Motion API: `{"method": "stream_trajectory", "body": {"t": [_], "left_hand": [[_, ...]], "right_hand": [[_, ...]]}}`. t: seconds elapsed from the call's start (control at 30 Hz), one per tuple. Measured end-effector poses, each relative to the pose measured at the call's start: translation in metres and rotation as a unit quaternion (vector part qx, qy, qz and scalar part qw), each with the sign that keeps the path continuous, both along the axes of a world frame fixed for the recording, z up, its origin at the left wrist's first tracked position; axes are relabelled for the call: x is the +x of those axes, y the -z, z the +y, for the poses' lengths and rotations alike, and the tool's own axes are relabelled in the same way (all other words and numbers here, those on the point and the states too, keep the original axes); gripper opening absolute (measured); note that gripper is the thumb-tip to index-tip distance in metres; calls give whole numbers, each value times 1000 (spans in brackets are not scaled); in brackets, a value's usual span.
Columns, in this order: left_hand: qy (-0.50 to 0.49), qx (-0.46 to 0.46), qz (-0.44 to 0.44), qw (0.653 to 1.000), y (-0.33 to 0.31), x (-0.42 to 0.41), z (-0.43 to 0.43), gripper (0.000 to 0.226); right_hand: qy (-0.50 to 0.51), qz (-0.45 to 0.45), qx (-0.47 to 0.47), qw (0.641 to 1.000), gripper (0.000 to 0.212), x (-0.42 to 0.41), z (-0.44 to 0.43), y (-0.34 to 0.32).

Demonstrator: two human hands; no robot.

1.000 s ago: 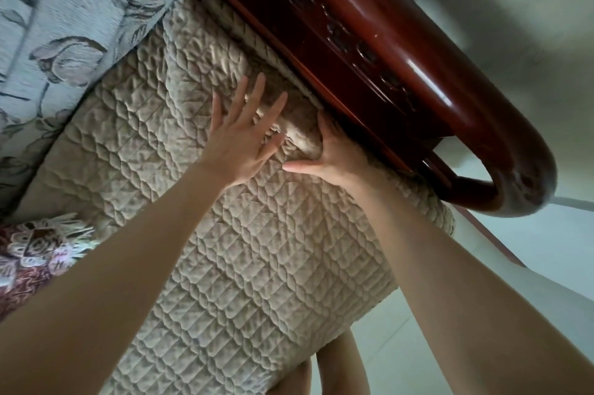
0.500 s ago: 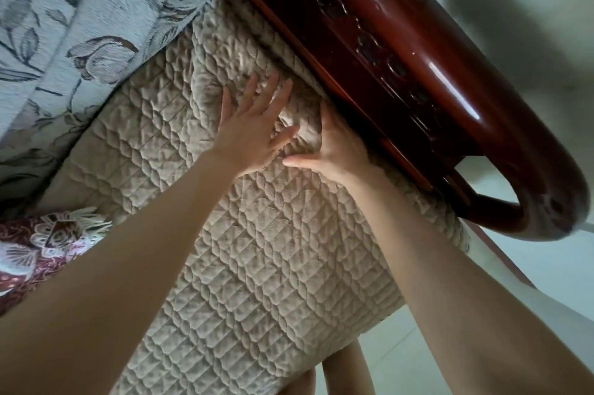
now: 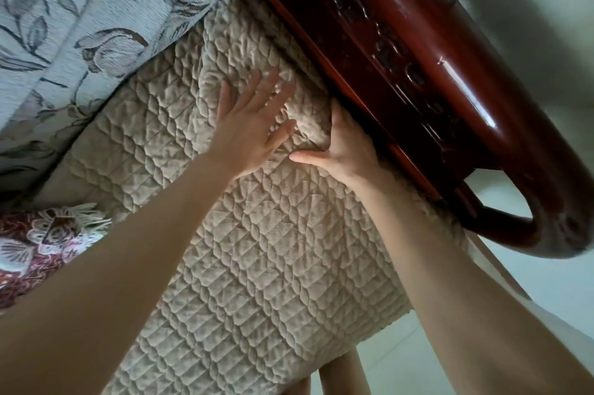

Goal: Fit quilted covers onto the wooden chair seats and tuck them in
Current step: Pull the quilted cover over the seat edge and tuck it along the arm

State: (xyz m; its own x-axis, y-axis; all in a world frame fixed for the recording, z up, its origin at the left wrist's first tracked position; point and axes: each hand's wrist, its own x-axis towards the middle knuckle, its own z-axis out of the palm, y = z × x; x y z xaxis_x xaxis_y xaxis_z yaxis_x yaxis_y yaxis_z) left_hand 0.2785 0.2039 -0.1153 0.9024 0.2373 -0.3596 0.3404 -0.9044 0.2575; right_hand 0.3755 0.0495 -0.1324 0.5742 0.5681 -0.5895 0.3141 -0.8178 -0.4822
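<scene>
Quilted cover (image 3: pixel 273 250) lies spread over the seat, with its near edge hanging over the front. Left hand (image 3: pixel 250 131) is flat with fingers splayed, pressing the cover; right hand (image 3: pixel 344 153), fingers straight, wedges fabric down beside the carved wooden armrest (image 3: pixel 418 40). Step: side tuck. The next move probably calls for pushing the bunched ridge deeper.

The beige quilted cover (image 3: pixel 257 250) was bordered on the right by the dark red carved wooden armrest (image 3: pixel 434 73) and at the far left by the grey flower-patterned cushion (image 3: pixel 80 24). The maroon fringed cloth (image 3: pixel 38 243) was laid at its near left edge. On the cover, the left hand (image 3: pixel 254 127) was laid beside the right hand (image 3: pixel 345 151), which was set against the armrest.
</scene>
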Motion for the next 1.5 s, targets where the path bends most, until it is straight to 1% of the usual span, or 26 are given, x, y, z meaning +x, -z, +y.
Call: {"method": "stream_trajectory", "body": {"t": [0.07,0.1,0.17,0.23,0.3,0.37,0.43,0.5,0.57,0.67,0.73,0.83,0.9,0.97,1.07,1.2,1.27,1.37,1.43,1.5], "left_hand": [[-24,22,-16,999,-2,-4,2,64],[-43,17,-14,999,-2,-5,3,63],[-60,0,-1,998,-1,-7,4,62],[-56,-9,6,998,2,-5,7,60],[-54,-27,27,998,5,-1,9,60],[-52,-37,63,996,10,6,10,60],[-50,-41,96,993,11,10,9,60],[-42,-45,107,992,9,12,10,62],[-31,-53,107,992,5,10,11,65],[-33,-58,76,995,-1,8,9,69],[-42,-38,35,998,-5,10,6,64],[8,7,-1,1000,-10,25,-1,57],[44,17,8,999,-9,38,2,55],[60,30,23,997,-8,42,11,53],[62,48,2,997,-6,32,22,49],[66,31,3,997,-6,18,21,52],[63,20,5,998,-5,18,19,51],[58,21,-16,998,-6,16,15,48],[49,27,-28,998,-6,13,13,49],[30,24,-21,999,-4,11,12,51]], "right_hand": [[-47,-78,25,996,122,-8,3,-9],[-65,-85,41,993,119,-7,9,-11],[-82,-46,49,994,119,0,25,-10],[-94,-11,29,995,120,9,37,-2],[-108,2,13,994,123,13,39,4],[-87,30,8,996,127,17,35,10],[-44,84,25,995,129,21,33,14],[-19,91,51,994,129,22,32,14],[-17,44,64,997,122,14,23,11],[-35,-38,44,998,101,-5,-12,7],[-26,-39,38,998,96,-12,-32,6],[-12,-23,36,999,90,-10,-34,6],[10,-18,51,998,79,-9,-29,2],[24,-29,74,997,73,-11,-28,-1],[48,-45,94,993,64,-13,-30,0],[90,-61,137,985,53,-15,-18,2],[100,-96,125,982,43,-14,-13,3],[102,-183,104,972,22,-15,-7,3],[103,-236,116,959,16,-18,-4,2],[101,-243,114,958,14,-20,-4,0]]}}
